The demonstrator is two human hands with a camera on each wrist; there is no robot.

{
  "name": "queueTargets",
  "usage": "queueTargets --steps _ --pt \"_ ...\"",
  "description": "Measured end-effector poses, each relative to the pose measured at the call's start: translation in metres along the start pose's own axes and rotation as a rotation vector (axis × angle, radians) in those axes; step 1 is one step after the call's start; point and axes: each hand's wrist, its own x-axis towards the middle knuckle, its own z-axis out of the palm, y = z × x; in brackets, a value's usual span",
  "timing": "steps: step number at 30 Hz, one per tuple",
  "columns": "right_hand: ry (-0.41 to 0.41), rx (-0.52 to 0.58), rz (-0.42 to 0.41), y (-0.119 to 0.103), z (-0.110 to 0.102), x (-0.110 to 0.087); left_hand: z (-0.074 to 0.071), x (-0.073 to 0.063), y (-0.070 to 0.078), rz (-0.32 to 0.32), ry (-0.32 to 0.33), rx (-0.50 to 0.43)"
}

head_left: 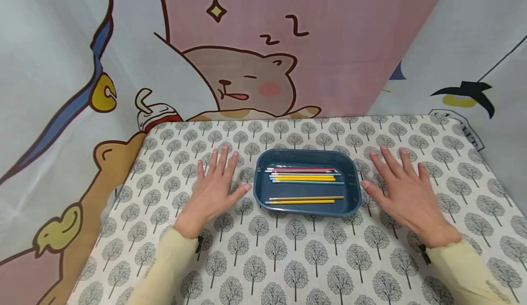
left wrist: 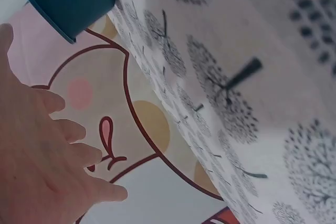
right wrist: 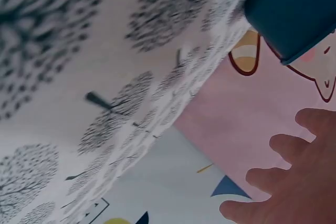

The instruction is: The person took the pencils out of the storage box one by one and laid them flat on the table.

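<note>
A dark blue plastic tray (head_left: 304,208) sits mid-table between my two hands. Inside it lie several pencils: a group of red, white, yellow and pale blue-green ones (head_left: 304,177) toward the back, and two yellow ones (head_left: 304,200) nearer the front. My left hand (head_left: 216,186) is spread palm down left of the tray, its thumb pointing at the tray's wall. On the other side my right hand (head_left: 405,190) is spread the same way, thumb tip close to the tray's right wall. Both hands hold nothing. Each wrist view catches a tray corner (left wrist: 68,3) beyond the fingers.
A white cloth (head_left: 276,250) printed with grey trees covers the table. Behind it hangs a curtain (head_left: 329,67) with a sleeping bear drawn on pink, and more printed cloth closes in the left and right sides.
</note>
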Motion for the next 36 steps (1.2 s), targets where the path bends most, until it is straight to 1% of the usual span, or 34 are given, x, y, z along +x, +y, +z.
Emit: queueTargets --steps 5,11,16,22,26,31,36 --pt "0.020 0.015 -0.035 -0.011 -0.003 0.000 0.000 0.001 0.008 0.038 0.011 0.014" --pt "0.033 0.023 -0.084 -0.024 -0.005 0.002 -0.002 0.001 0.018 0.079 0.007 0.006" --pt "0.023 0.022 -0.136 -0.041 -0.002 0.004 0.000 0.001 0.026 0.125 -0.010 0.016" --pt "0.020 0.043 -0.208 -0.062 0.007 0.006 0.005 0.003 0.034 0.168 -0.047 0.032" --pt "0.012 0.049 -0.250 -0.073 0.013 0.009 0.005 0.003 0.036 0.184 -0.062 0.043" --pt "-0.041 0.062 -0.279 -0.086 0.017 0.014 0.007 0.002 0.039 0.190 -0.068 0.042" --pt "-0.082 0.085 -0.313 -0.097 0.018 0.023 0.010 0.002 0.040 0.179 -0.081 0.035"
